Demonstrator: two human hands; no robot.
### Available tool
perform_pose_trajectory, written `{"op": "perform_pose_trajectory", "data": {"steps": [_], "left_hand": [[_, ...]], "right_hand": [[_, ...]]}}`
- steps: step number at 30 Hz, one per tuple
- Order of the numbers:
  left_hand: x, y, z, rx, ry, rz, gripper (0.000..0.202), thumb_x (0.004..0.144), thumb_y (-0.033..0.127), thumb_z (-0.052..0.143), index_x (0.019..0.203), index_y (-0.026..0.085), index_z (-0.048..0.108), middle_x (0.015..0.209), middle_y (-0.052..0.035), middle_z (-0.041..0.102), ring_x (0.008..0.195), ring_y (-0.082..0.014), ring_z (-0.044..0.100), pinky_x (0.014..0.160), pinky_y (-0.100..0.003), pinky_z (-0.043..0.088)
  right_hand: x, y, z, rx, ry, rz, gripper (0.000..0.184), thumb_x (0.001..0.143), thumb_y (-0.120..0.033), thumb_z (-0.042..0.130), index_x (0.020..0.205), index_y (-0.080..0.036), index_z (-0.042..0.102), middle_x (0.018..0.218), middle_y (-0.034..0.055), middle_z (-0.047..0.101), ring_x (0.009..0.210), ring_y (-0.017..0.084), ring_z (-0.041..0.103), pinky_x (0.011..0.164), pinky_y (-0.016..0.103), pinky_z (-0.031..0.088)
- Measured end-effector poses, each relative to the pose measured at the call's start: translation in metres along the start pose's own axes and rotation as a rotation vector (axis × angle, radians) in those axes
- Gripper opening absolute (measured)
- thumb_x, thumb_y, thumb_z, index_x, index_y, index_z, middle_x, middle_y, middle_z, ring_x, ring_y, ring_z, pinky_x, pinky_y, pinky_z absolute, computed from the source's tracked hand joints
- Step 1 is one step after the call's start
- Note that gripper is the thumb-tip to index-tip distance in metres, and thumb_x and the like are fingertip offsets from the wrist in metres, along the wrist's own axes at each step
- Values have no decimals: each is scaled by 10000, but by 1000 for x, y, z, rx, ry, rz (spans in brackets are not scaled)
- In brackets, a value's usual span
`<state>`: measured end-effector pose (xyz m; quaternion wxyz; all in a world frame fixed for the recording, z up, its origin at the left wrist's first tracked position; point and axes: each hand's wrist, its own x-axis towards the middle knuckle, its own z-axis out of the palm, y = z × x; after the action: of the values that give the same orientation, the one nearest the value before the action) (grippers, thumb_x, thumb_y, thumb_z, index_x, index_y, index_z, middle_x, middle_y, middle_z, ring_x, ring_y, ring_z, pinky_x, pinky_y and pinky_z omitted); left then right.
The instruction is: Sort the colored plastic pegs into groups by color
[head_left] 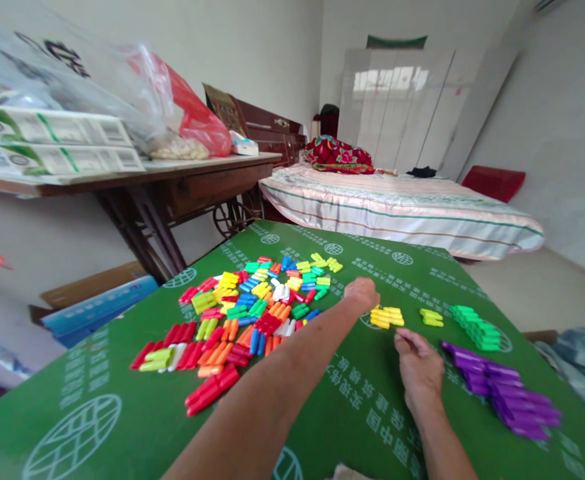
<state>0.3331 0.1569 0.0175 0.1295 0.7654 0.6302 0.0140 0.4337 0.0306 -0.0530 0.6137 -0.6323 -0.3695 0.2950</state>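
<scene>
- Two bare hands are out over the green printed board (122, 380) that fills the lower part of my head-camera view.
- From my seat, the left hand (361, 293) is stretched far forward with its back to the camera and its fingers curled under. I cannot tell whether it is clenched on a piece or empty.
- It sits between the heap of coloured plastic pieces (252, 320) on its left and the small stack of yellow pieces (386, 317) just beside it on the right.
- The right hand (419, 365) lies nearer to me, palm down on the board, fingers relaxed and grasping nothing, its fingertips pointing toward the yellow pieces without touching them.
- I see sorted groups to the right: a few lime pieces (431, 318), then a row of green pieces (475, 327), and a long row of purple pieces (502, 390) just beside the right hand.
- The heap holds red, orange, blue, yellow, green and white pieces mixed together.
- Beyond the board stand a wooden table (207, 175) loaded with plastic bags (122, 87) and flat boxes (57, 140), and a bed (397, 207).
</scene>
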Motion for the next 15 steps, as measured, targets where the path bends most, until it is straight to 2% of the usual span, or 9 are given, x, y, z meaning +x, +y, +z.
{"op": "perform_pose_trajectory", "data": {"steps": [9, 12, 15], "left_hand": [[-15, 0, 3, -18, -4, -14, 309, 893, 373, 507, 1044, 138, 640, 1105, -106, 653, 1021, -196, 615, 850, -354, 510], [-25, -14, -6, 8, 10, -36, 284, 899, 364, 512, 1044, 147, 626, 1105, -91, 642, 1004, -192, 612, 846, -372, 509], [-35, -43, -24, 57, 53, -75, 292, 893, 362, 530, 1087, 153, 592, 1146, -89, 604, 1017, -201, 590, 865, -409, 495]], "right_hand": [[2, 8, -3, -41, 1, -7, 325, 628, -426, 645, 815, -171, 718, 865, 63, 706, 809, 231, 631, 794, 355, 482], [3, 9, -4, -62, -6, -13, 334, 637, -433, 637, 825, -170, 720, 886, 67, 707, 813, 230, 632, 797, 356, 479], [2, 8, -4, -83, -9, -26, 333, 641, -437, 634, 827, -175, 723, 885, 65, 710, 811, 232, 635, 788, 350, 481]]}}
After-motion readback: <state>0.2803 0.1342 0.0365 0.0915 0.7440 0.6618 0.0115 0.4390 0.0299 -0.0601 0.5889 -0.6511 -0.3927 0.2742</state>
